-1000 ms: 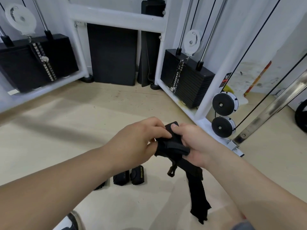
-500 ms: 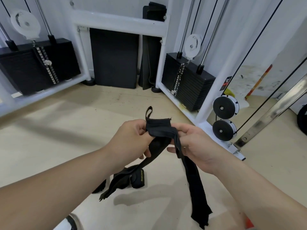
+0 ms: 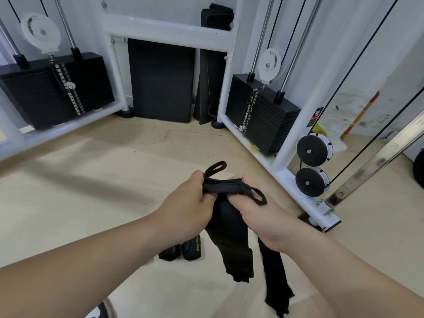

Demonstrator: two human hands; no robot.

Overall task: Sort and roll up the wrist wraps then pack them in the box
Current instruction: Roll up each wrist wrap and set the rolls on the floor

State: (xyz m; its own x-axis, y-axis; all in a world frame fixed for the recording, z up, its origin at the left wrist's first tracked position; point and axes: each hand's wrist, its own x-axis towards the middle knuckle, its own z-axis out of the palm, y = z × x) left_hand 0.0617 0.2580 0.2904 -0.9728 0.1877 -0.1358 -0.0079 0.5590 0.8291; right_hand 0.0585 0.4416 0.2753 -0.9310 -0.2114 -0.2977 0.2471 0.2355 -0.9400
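Now the two black wrist wraps [image 3: 238, 260] hang side by side, their head ends drawn together since half a second ago. The left hand [image 3: 183, 212] and right hand [image 3: 254, 216] both clench those ends, and the thumb loops [image 3: 215, 167] stick out. The pair looks matched and ready to roll.

The white cable machine frame [image 3: 169, 31] stands behind. Two rolled wraps [image 3: 181, 250] lie on the floor [image 3: 91, 180] beneath the left wrist. No box is in sight.

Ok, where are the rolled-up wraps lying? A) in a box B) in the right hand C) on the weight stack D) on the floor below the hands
D: two rolled wraps lie side by side on the floor, just below the left hand.
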